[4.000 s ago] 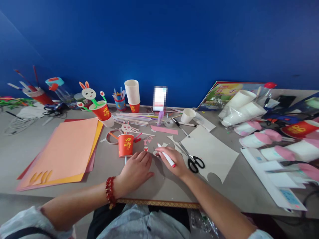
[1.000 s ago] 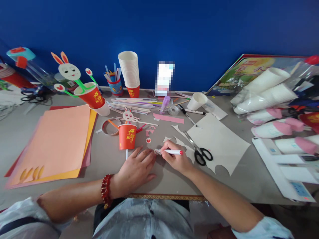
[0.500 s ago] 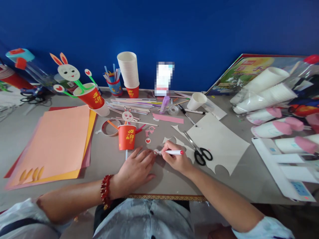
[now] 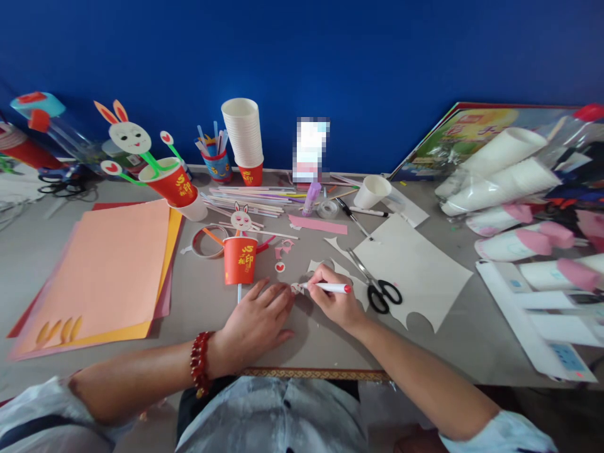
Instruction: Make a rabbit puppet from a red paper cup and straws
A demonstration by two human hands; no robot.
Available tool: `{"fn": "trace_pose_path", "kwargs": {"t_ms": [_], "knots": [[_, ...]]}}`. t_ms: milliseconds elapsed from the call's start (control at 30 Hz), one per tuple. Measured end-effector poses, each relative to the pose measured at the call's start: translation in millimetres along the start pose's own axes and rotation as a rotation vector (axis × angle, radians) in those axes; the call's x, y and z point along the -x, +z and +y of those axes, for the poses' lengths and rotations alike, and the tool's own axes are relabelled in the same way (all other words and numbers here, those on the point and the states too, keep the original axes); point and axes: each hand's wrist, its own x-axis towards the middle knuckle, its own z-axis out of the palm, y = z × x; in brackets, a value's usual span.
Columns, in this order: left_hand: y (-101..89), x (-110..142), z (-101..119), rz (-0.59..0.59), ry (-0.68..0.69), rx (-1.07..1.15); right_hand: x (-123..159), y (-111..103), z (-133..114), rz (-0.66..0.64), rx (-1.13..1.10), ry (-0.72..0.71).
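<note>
My right hand (image 4: 336,303) grips a white marker (image 4: 334,288) with a red end, its tip at a small white paper circle (image 4: 296,288) that bears reddish marks. Flat on the table lies my left hand (image 4: 257,318), fingers stretched out and fingertips against the circle's edge. Just above is another paper circle (image 4: 280,267) with a red heart. A red paper cup (image 4: 240,261) with a small rabbit head (image 4: 241,220) on top stands beyond my left hand. Black-handled scissors (image 4: 384,296) rest on white paper (image 4: 410,270), right of my right hand.
Coloured paper sheets (image 4: 108,264) lie at the left. Behind stand a taller rabbit cup (image 4: 167,179), stacked white cups (image 4: 243,132) and a blurred-out bright panel (image 4: 310,151). Straws (image 4: 255,198), a tape roll (image 4: 207,241) and a glue stick (image 4: 311,198) lie mid-table. Bagged cups (image 4: 504,182) sit right.
The marker and my right hand have shifted very slightly to the right, showing more of the small circle. My left hand stays where it was.
</note>
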Motion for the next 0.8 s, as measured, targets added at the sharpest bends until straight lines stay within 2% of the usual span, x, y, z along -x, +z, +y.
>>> {"fn": "trace_pose_path", "kwargs": {"t_ms": [800], "knots": [[0.5, 0.2, -0.1, 0.019, 0.005, -0.015, -0.8, 0.2, -0.1, -0.064, 0.003, 0.021]]}}
